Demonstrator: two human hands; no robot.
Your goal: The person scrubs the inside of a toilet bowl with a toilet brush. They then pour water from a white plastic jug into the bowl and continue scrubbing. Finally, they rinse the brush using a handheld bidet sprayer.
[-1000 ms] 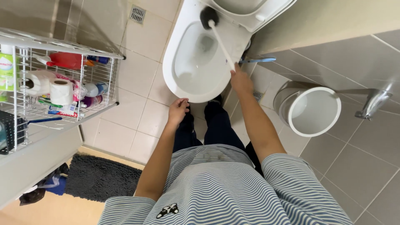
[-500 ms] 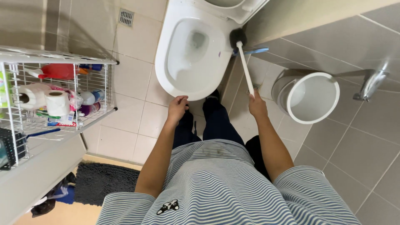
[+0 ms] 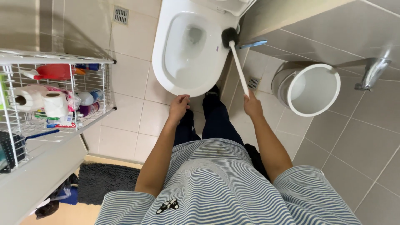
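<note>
While the right hand (image 3: 252,106) is closing its grip around the white handle of the toilet brush (image 3: 238,62), the dark head is hanging outside the toilet bowl (image 3: 166,71), beside its rim; scrubbing looks finished, stowing remains. The left hand (image 3: 179,107) is resting loosely curled and empty on the thigh. A second ago the head was over the bowl.

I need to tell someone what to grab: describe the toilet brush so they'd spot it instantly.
Start at the white toilet bowl. Just off its rim, the right hand holds the toilet brush: the only long white stick with a black bristle head.
</note>
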